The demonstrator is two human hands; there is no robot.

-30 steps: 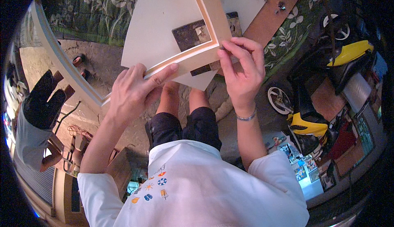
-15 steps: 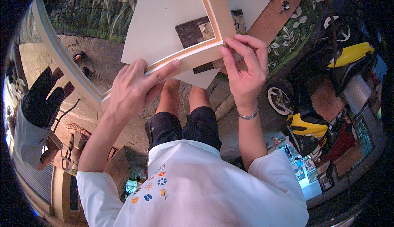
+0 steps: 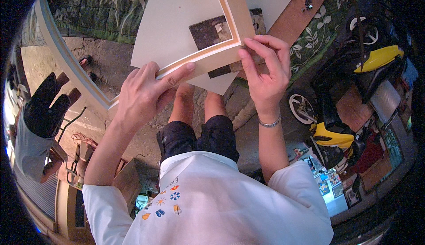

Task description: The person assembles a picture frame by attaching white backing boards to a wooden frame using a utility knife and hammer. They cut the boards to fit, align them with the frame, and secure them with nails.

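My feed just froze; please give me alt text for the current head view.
A pale frame is held in the left hand, the right hand at one corner. Beyond lie a white board and green patterned cloth; yellow motorbike bodywork shows at right.

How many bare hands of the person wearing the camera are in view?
2. The bare left hand grips the near side of the cream, angular frame; the bare right hand, beyond a silver metallic wristband, is at that frame's near right corner. Both hands show plainly.
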